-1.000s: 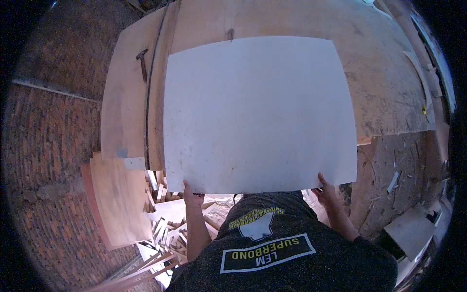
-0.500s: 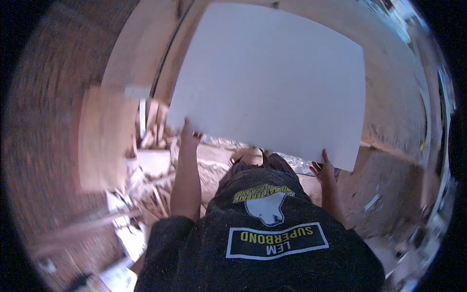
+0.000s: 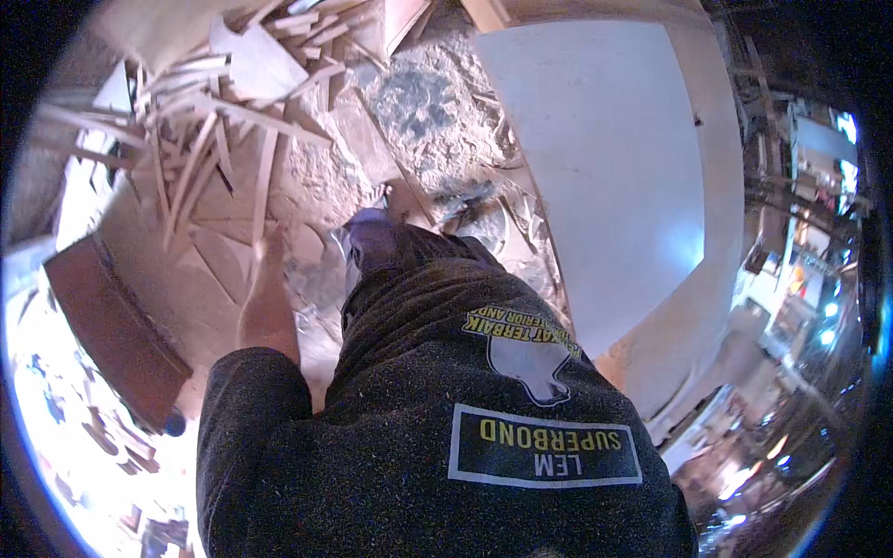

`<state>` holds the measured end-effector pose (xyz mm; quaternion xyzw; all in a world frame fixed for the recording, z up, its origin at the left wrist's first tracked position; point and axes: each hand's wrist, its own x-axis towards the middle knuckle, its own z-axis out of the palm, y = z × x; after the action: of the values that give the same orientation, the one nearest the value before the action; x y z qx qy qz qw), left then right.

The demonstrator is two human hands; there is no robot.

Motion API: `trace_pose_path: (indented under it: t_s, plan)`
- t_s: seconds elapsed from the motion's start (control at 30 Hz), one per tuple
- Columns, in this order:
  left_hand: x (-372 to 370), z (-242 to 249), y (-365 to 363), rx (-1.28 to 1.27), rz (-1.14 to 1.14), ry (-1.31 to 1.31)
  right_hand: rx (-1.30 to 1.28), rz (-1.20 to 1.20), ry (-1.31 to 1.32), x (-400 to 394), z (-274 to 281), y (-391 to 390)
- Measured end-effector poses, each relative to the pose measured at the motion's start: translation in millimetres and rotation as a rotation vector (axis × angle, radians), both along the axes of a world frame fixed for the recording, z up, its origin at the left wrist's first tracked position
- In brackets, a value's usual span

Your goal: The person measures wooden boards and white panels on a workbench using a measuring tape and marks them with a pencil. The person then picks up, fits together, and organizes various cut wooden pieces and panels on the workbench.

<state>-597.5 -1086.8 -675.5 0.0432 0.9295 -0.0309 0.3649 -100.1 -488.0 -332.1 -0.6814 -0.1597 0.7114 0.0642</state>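
Observation:
My left hand [image 3: 271,245] hangs low at the left, over scrap wood and a pale panel on the floor. Its fingers are blurred and blend into the wood behind, so I cannot make out whether they hold anything. A thin wooden strip [image 3: 267,177] runs up just beyond the hand. My right hand is out of sight. The large white board [image 3: 605,167] lies flat on a wooden worktop [image 3: 721,186] at the right, with no hand visible on it.
A heap of offcuts [image 3: 200,112] covers the floor at upper left. Sawdust [image 3: 419,102] is spread around my feet. A brown panel [image 3: 116,325] leans at the left. Cluttered shelving and lights stand at the far right.
Both hands held the white board before; now it lies on the worktop at the right. My left hand has dropped away to the left, my right hand has left view, and my body has turned.

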Motion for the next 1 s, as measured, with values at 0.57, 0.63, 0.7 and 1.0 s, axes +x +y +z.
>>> trace_pose_path:
  t_s: [0.57,0.63,0.7,1.0]
  plan:
    - [-6,240,235,0.74,0.136,0.746,1.281,1.06,-1.049,-186,31,43]
    - [-42,268,299,0.98,-0.197,0.764,1.402,0.965,-1.071,-159,20,45]
    - [-56,300,369,1.157,-0.454,0.806,1.424,0.993,-0.988,-132,16,42]
    - [-76,366,570,0.749,-1.27,0.375,1.304,1.136,-0.845,-100,28,43]
